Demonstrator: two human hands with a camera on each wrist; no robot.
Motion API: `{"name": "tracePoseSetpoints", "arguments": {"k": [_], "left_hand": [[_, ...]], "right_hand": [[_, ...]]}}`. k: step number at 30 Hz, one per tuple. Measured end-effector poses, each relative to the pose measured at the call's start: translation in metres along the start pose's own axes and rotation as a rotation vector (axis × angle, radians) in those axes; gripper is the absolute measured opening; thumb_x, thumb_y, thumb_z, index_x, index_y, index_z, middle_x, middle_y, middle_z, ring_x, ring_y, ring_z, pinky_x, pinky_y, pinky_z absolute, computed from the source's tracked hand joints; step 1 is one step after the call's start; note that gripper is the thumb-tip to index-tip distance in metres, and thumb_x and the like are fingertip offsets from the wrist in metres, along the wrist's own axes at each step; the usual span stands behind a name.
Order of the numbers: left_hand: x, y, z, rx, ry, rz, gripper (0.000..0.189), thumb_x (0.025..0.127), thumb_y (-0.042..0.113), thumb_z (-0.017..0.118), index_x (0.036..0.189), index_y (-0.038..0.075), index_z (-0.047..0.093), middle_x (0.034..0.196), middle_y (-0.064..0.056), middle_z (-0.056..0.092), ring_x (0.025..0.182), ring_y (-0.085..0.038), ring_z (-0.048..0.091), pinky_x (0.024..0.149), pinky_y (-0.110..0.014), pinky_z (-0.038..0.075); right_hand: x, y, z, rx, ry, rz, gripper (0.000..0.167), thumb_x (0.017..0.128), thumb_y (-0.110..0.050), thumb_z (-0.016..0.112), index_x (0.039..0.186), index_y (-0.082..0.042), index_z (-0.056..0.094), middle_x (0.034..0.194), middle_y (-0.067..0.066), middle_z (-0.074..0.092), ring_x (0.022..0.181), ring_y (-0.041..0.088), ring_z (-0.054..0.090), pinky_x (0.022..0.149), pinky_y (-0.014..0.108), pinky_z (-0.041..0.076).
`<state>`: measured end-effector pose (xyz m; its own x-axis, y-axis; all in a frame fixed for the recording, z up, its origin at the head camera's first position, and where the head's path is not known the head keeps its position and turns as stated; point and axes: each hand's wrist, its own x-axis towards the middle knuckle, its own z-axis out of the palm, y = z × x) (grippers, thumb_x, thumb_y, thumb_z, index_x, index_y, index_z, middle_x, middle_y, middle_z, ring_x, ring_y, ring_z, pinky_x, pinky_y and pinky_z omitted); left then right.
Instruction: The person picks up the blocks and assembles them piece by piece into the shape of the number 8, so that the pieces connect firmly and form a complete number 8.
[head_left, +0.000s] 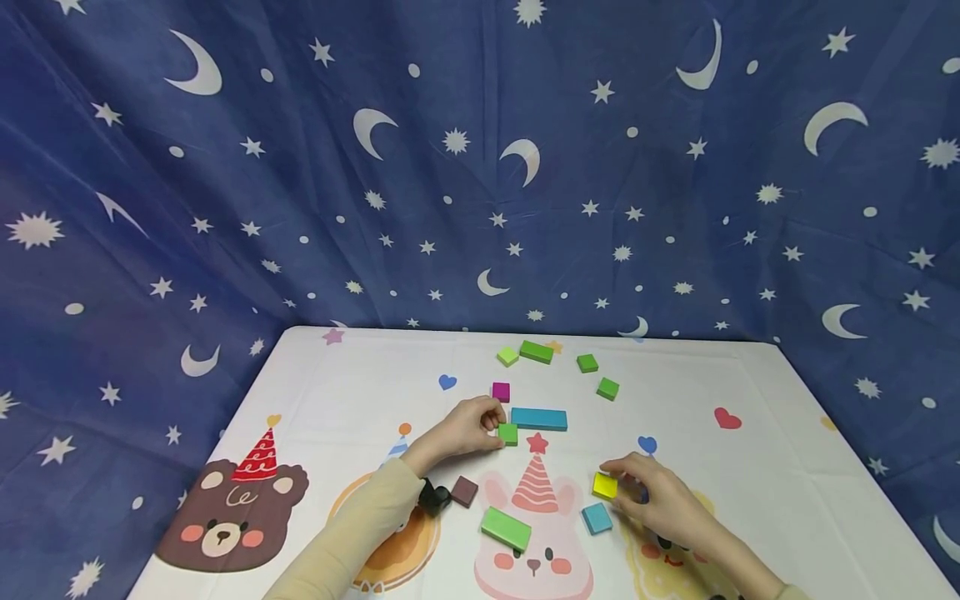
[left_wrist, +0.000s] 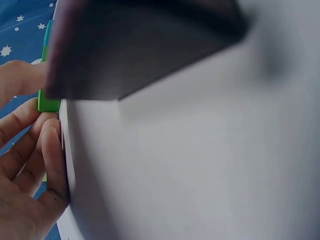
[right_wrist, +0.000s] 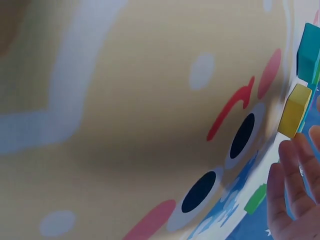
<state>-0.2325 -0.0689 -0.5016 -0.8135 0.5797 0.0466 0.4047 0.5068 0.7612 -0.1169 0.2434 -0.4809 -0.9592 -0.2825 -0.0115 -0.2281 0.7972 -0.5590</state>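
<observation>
In the head view my left hand [head_left: 467, 427] pinches a small green cube [head_left: 507, 434] between thumb and forefinger, beside the near left end of a long blue block [head_left: 538, 419]. The left wrist view shows the green cube [left_wrist: 49, 102] between the fingertips, other fingers curled loosely below. My right hand [head_left: 660, 496] has its thumb and forefinger at a yellow cube [head_left: 604, 485]. From the right wrist, the yellow cube [right_wrist: 295, 111] is at the fingertips. A light-blue cube [head_left: 597, 518] lies just nearer than the yellow one.
A green oblong block [head_left: 506, 529] and a brown block [head_left: 464, 492] lie nearer the front. A magenta cube [head_left: 501, 392] sits behind the left hand. Several green blocks, including an oblong one [head_left: 536, 352], lie farther back. A starry blue curtain [head_left: 480, 167] hangs behind the table.
</observation>
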Motion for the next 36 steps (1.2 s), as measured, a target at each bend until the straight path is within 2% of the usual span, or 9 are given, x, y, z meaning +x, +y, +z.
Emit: {"name": "tracePoseSetpoints", "arguments": {"k": [11,19,23,29,36], "left_hand": [[0.0003,0.0,-0.0004,0.002,-0.005,0.002,0.026,0.073,0.005,0.079,0.093,0.004,0.062,0.088,-0.012,0.06,0.081,-0.017,0.055,0.07,-0.019,0.043],[0.0002,-0.0009,0.0004,0.001,0.002,-0.002,0.027,0.072,0.004,0.079,0.093,0.004,0.062,0.088,-0.01,0.06,0.081,-0.017,0.056,0.07,-0.019,0.044],[0.0001,-0.0023,0.0009,0.011,0.006,0.005,0.027,0.072,0.005,0.079,0.093,0.004,0.063,0.087,-0.008,0.06,0.08,-0.016,0.056,0.07,-0.019,0.044],[0.0003,-0.0035,0.0016,0.009,0.01,0.013,0.027,0.072,0.005,0.079,0.093,0.004,0.062,0.086,-0.008,0.059,0.08,-0.016,0.055,0.07,-0.019,0.043],[0.0009,-0.0042,0.0024,0.007,0.016,0.014,0.027,0.071,0.004,0.079,0.092,0.003,0.062,0.087,-0.009,0.059,0.08,-0.016,0.055,0.069,-0.018,0.044]], "right_hand": [[0.0012,-0.003,0.0049,-0.005,-0.035,0.172,0.037,0.076,-0.018,0.079,0.109,-0.029,0.067,0.098,-0.016,0.06,0.087,0.007,0.05,0.078,0.022,0.047],[0.0011,0.0,0.0084,-0.062,0.005,0.117,0.038,0.075,-0.017,0.08,0.108,-0.029,0.067,0.095,-0.019,0.058,0.085,0.007,0.048,0.074,0.021,0.044],[0.0011,0.0009,0.0096,-0.097,0.027,0.096,0.038,0.075,-0.017,0.081,0.108,-0.03,0.067,0.096,-0.021,0.059,0.086,0.006,0.048,0.078,0.021,0.046],[0.0013,0.001,0.0099,-0.096,0.031,0.088,0.037,0.075,-0.017,0.08,0.107,-0.029,0.067,0.095,-0.021,0.059,0.086,0.005,0.048,0.079,0.021,0.047],[0.0021,0.0009,0.0098,-0.099,0.029,0.086,0.036,0.075,-0.016,0.08,0.107,-0.027,0.068,0.09,-0.019,0.057,0.082,0.006,0.046,0.072,0.02,0.042]]}}
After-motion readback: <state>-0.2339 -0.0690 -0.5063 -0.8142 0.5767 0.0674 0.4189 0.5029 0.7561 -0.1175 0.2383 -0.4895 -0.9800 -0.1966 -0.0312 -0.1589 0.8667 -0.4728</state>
